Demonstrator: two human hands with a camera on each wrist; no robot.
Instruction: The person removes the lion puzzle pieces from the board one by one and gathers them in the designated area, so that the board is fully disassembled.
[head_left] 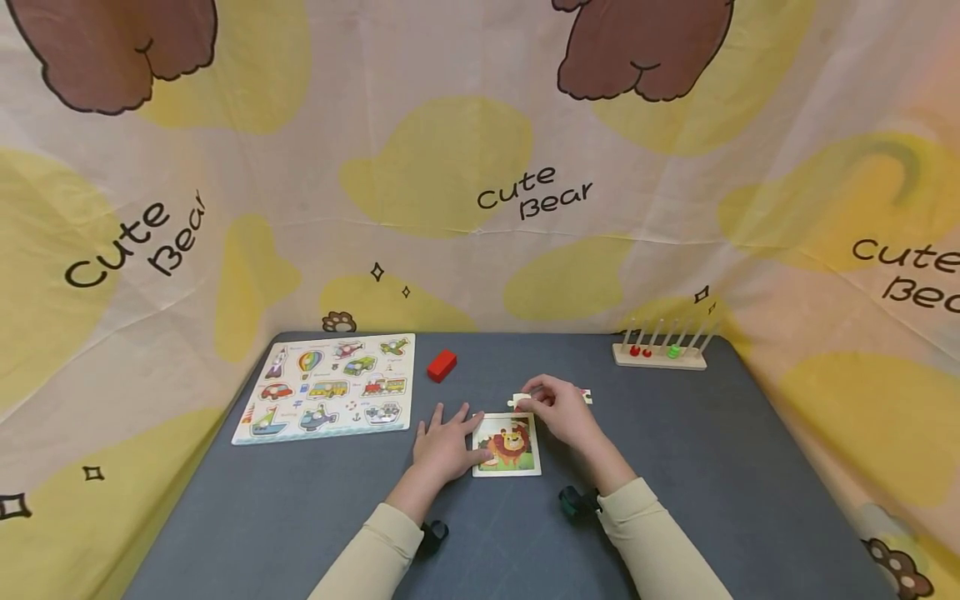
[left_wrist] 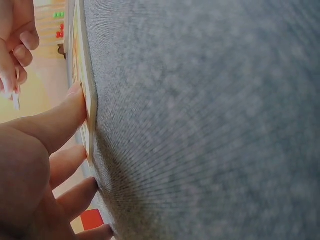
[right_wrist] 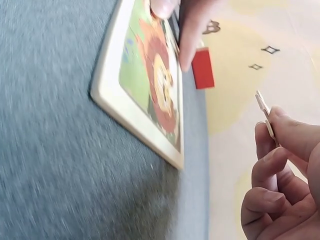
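Observation:
In the head view a small white-rimmed puzzle board (head_left: 507,474) with a lion picture (head_left: 513,446) lies flat on the table. My left hand (head_left: 444,454) rests at its left side, fingers spread and fairly straight, with the thumb touching the picture. Above the board's far edge, my right hand (head_left: 561,410) pinches a thin jigsaw piece (right_wrist: 266,114) between thumb and fingertips; the right wrist view shows it edge-on, so its print is hidden. A further piece (head_left: 587,397) shows partly just right of that hand.
A red block (head_left: 442,366) lies beyond my left hand. To the left is a large vehicle picture board (head_left: 330,387). A wooden peg rack (head_left: 660,360) with several red and green beads stands at the back right. A printed curtain (head_left: 450,250) borders the table.

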